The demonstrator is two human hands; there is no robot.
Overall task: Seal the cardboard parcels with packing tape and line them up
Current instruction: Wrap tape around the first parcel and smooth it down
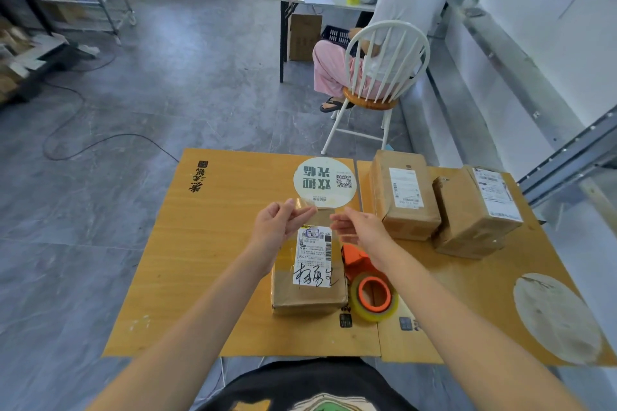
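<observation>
Wood-grain orange table (207, 260) at far left, bare there but for a printed logo. Next, left hand (278, 227), fingers curled, thumb and forefinger pinching one end of clear tape strip (302, 208). Held raised over the far end of the parcel (309, 280), not yet pressed to the cardboard. Lying flat near the table's front edge, lengthwise away from the body, white label with black handwriting on top.

Then right hand (362, 227), fingertips closed on the strip's other end as far as can be made out, with the film there almost invisible. Probably light, limp and very sticky, apt to curl onto itself or cling to fingers. Best held by the extreme ends only and kept taut until laid down. Cardboard stiff and boxy, modest in weight by the look of it. Best gripped along the long sides when shifted.

Just right of the parcel, orange tape dispenser (370, 290) with its clear roll. Farther right and back, first finished parcel (405, 197) and second finished parcel (477, 210), side by side, labels up, seemingly taped and lined up. Near the right edge, pale round disc (554, 317).
</observation>
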